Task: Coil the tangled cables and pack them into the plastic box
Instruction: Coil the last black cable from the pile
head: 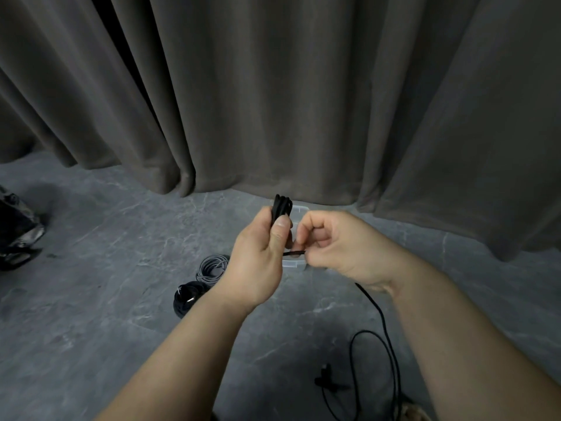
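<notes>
Lying at the far left edge on the grey stone floor (91, 299) is a dark, shiny bundle (18, 232), cut off by the frame and too dim to identify. Between it and the coiled cables the floor stretches bare, bounded at the back by a grey curtain (273, 101) whose hem meets the floor across the whole width. Nearer the middle, a grey cable coil (212, 268) rests on the floor with a black cable coil (189, 296) just beside it, toward the viewer; both sit just left of the left wrist.

The left hand (259, 259) is raised above the floor, its fingers and thumb curled round a folded bunch of black cable (282, 206) that sticks up out of the fist. Just to its right, the right hand (334, 247) pinches a short stretch of the same cable between thumb and curled fingers, close to the left thumb. The rest of that cable drops from under the right wrist and trails in loose loops over the floor to the lower right, running out of the frame at the bottom.

The clear plastic box (299, 208) stands on the floor behind both hands, mostly hidden; only its far rim and a near corner show. A small black plug (326, 379) lies by the loose loops, blurred.
</notes>
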